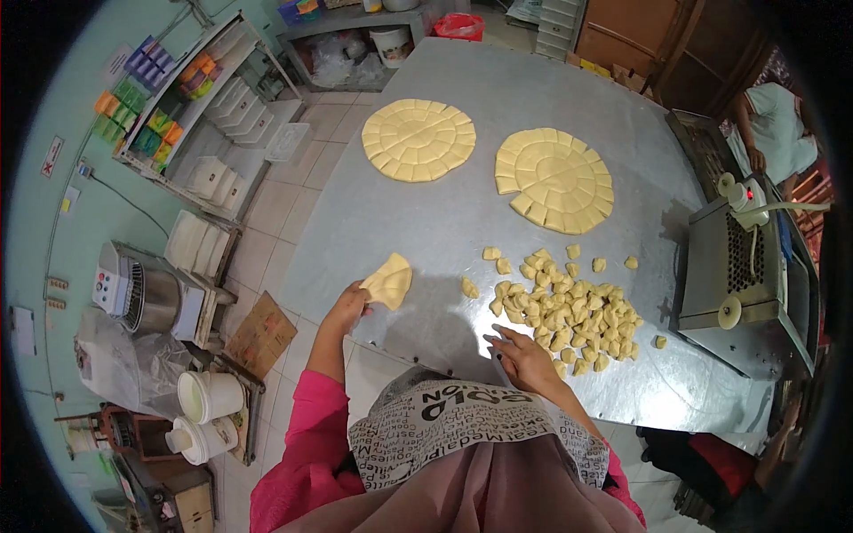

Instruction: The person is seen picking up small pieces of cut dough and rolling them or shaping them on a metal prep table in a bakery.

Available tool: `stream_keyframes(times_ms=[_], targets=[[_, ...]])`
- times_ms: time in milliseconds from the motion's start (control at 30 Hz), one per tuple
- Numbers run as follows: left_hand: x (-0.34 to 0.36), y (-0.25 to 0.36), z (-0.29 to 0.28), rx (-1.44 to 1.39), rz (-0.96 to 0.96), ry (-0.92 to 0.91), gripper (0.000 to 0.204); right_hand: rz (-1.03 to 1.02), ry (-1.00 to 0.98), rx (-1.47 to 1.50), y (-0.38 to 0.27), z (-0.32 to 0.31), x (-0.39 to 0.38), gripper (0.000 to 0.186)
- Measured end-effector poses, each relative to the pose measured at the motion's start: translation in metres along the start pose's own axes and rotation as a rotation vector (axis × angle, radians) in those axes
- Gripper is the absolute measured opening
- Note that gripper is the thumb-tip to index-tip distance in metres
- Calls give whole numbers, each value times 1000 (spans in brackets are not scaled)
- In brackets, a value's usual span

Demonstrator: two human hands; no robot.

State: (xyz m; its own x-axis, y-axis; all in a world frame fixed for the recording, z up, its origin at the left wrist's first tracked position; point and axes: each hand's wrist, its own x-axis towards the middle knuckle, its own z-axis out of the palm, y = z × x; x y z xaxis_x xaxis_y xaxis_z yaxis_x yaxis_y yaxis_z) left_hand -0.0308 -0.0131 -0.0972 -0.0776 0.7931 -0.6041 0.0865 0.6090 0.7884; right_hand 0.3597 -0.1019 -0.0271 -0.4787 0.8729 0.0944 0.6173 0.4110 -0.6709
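Observation:
A floppy, flat piece of yellow dough [389, 281] hangs from my left hand [350, 306], pinched at its lower left corner over the table's near left edge. My right hand [526, 357] is low over the near edge, just left of the front of a heap of small cut dough pieces [577, 311]. Its fingers are closed around what looks like a thin flat grey piece [494, 354], mostly hidden by the hand. One loose dough lump [469, 287] lies between my hands. Farther back are two round dough slabs, left [418, 139] and right [554, 178], both cut into blocks.
The metal table [342, 226] carries all the dough. A steel machine with round knobs [742, 284] stands at its right edge; beyond it is another person [775, 129]. On the left are shelves [227, 133], a mixer [147, 289] and white buckets [207, 397].

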Motion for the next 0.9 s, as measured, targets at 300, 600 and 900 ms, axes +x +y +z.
stream_keyframes(times_ms=[300,600,900], targets=[[-98,39,108,-310,35,-375,35,589,-12,1206,-14,51,74,51],[-93,29,97,31,113,-431,33,463,495,1378,-11,45,53,38],[-81,49,91,45,133,-289,22,210,-318,-202,-36,10,62,58]])
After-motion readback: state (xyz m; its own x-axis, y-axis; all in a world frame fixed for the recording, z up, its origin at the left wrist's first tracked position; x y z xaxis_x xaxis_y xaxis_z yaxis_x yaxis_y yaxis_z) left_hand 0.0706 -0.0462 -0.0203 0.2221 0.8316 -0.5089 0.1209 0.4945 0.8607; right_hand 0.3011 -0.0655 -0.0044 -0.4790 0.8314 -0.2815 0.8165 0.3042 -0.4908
